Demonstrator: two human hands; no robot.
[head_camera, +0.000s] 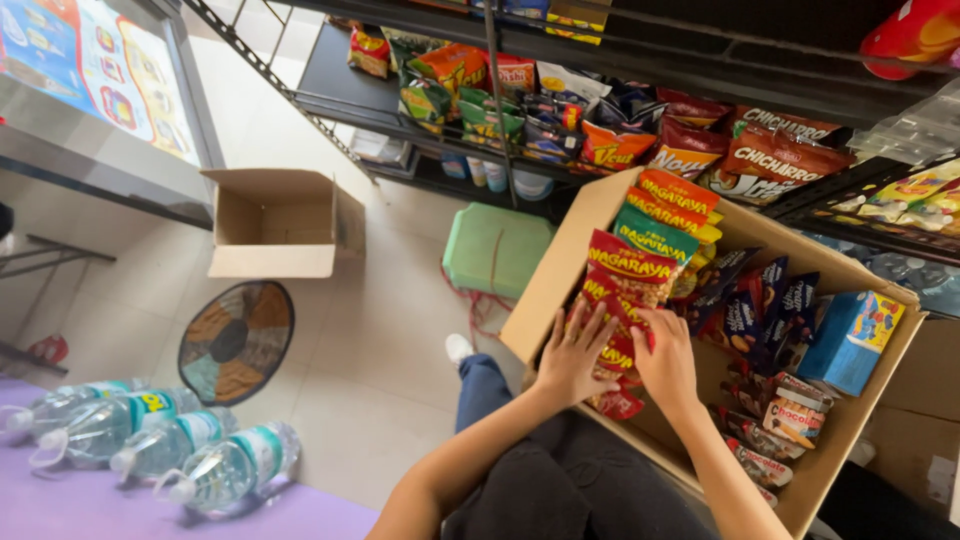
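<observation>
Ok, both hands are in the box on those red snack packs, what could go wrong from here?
1. The left hand and right hand press a standing row of red snack packs; a hard squeeze could crush or burst them.
2. The cardboard box seems to rest tilted on the lap, so it might slide or tip toward the floor.
3. The leaning row could topple onto the dark blue packets beside it.

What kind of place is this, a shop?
Probably a small shop or its stockroom: metal shelves filled with snack bags, a cardboard box of packaged snacks under both hands, and water bottles nearby.
</observation>
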